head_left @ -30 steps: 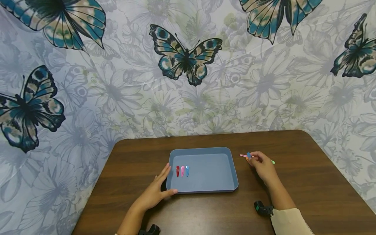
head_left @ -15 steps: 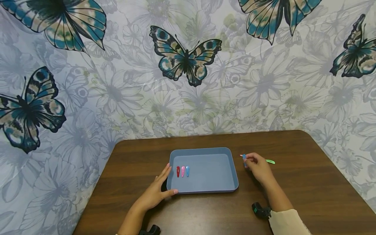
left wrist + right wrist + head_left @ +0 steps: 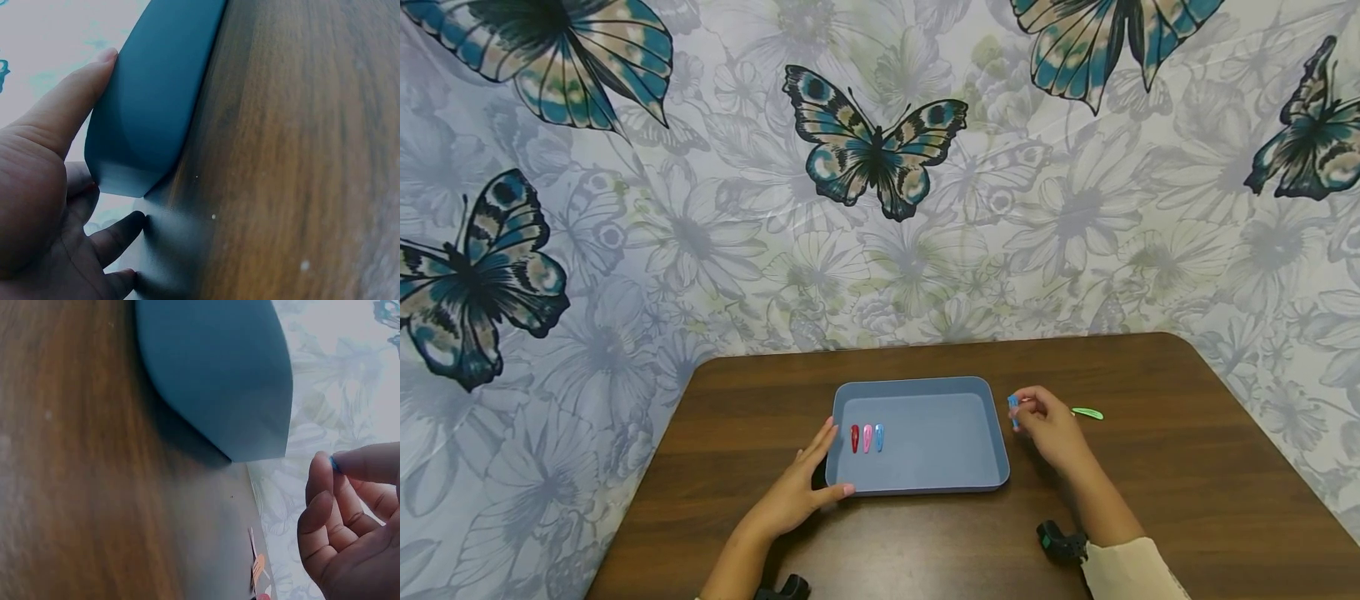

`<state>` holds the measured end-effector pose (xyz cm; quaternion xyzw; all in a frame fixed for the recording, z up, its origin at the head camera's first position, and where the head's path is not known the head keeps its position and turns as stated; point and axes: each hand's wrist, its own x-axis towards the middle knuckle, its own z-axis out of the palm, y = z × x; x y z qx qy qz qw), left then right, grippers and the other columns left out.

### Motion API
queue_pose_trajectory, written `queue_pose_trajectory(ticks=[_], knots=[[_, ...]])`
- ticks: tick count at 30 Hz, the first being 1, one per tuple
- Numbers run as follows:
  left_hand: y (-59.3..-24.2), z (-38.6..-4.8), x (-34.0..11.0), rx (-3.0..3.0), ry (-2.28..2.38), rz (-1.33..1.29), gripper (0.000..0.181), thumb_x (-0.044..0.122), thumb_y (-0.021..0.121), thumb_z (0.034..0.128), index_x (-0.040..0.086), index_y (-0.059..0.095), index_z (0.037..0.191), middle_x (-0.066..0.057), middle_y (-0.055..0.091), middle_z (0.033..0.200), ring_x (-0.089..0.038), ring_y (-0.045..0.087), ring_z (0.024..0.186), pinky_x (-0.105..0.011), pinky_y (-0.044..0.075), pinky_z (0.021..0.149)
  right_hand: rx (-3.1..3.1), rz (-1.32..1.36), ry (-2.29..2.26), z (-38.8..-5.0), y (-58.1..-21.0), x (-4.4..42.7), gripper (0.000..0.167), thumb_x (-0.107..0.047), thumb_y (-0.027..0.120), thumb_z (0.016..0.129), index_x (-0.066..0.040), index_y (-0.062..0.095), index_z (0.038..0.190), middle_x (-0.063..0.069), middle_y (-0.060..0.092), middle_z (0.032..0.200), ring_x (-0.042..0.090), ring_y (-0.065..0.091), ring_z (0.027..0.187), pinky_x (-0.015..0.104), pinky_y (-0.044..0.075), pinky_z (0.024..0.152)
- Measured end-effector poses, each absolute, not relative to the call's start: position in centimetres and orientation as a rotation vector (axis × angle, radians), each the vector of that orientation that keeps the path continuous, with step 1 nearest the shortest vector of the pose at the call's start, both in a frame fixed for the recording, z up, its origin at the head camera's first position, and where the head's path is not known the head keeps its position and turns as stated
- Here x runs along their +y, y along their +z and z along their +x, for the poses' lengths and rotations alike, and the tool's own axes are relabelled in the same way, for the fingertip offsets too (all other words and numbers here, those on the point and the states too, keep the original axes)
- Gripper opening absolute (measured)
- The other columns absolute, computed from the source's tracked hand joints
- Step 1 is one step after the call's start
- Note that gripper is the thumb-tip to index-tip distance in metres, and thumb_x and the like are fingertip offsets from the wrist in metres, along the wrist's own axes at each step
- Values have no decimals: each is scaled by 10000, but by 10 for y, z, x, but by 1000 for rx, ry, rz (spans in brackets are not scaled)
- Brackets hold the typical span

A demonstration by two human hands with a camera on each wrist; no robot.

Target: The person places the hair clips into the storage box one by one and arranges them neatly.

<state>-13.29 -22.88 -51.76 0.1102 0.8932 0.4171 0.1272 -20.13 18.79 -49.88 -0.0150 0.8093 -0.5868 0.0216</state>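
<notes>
A blue-grey tray (image 3: 932,442) lies on the table, with a red clip (image 3: 854,438), a pink clip (image 3: 867,437) and a blue clip (image 3: 880,437) side by side at its left. My left hand (image 3: 793,492) touches the tray's left edge and near left corner, fingers spread; the left wrist view shows its thumb (image 3: 87,87) on the tray wall. Just beyond the tray's right edge, my right hand (image 3: 1051,427) pinches another blue clip (image 3: 1014,412) between thumb and fingertips. The right wrist view shows only a bit of that clip (image 3: 334,464).
A green clip (image 3: 1087,412) lies on the brown table (image 3: 1180,467) behind my right hand. In the right wrist view, an orange clip (image 3: 258,565) and other small things lie near the table's edge. A butterfly-patterned cloth (image 3: 880,275) hangs behind.
My right hand has moved left to the tray's right edge with the blue clip, uncovering more of the green clip. My left hand has stayed in place.
</notes>
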Motion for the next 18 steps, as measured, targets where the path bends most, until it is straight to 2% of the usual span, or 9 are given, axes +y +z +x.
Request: queue_pose_trajectory(ticks=[10, 18], knots=[[-516, -132, -228, 2594, 1222, 309, 997, 504, 742, 880, 266, 140, 1639, 96, 1, 1723, -341, 47, 1589, -667, -49, 1233, 2451, -230, -1831, -196, -497, 180, 300, 5, 559, 982, 18, 583, 1281, 222, 663, 941, 151, 678, 687, 277, 578, 647], [-516, -131, -228, 2602, 1220, 302, 1002, 503, 749, 874, 270, 144, 1639, 103, 8, 1722, -321, 58, 1591, -648, -43, 1245, 2373, -316, -1845, -192, -496, 172, 329, 15, 545, 992, 45, 542, 1320, 305, 631, 981, 172, 684, 678, 281, 582, 615]])
